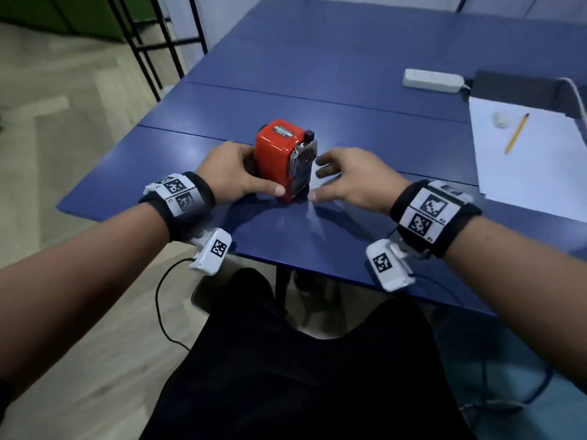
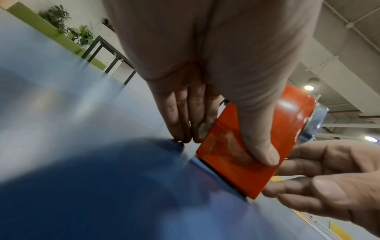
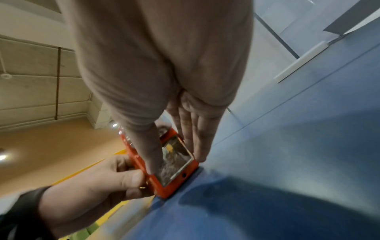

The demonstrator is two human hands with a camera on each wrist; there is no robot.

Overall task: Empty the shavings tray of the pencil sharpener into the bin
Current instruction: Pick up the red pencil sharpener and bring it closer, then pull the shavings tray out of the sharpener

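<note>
A red pencil sharpener (image 1: pixel 276 150) stands on the blue table (image 1: pixel 349 74) in front of me. Its clear shavings tray (image 3: pixel 176 164) faces my right hand, and dark shavings show through it. My left hand (image 1: pixel 251 174) grips the sharpener body, thumb on the near side (image 2: pixel 265 155) and fingers on the far side. My right hand (image 1: pixel 319 181) is open beside the tray end, its thumb (image 3: pixel 152 162) and fingers (image 3: pixel 197 146) on either side of the tray front; I cannot tell whether they touch it. No bin is in view.
At the table's right lie a white sheet of paper (image 1: pixel 524 160) with a yellow pencil (image 1: pixel 517 133) and a small eraser (image 1: pixel 501 119). A white power strip (image 1: pixel 433 80) lies behind them. A black metal frame (image 1: pixel 152 42) stands beyond the table's left edge.
</note>
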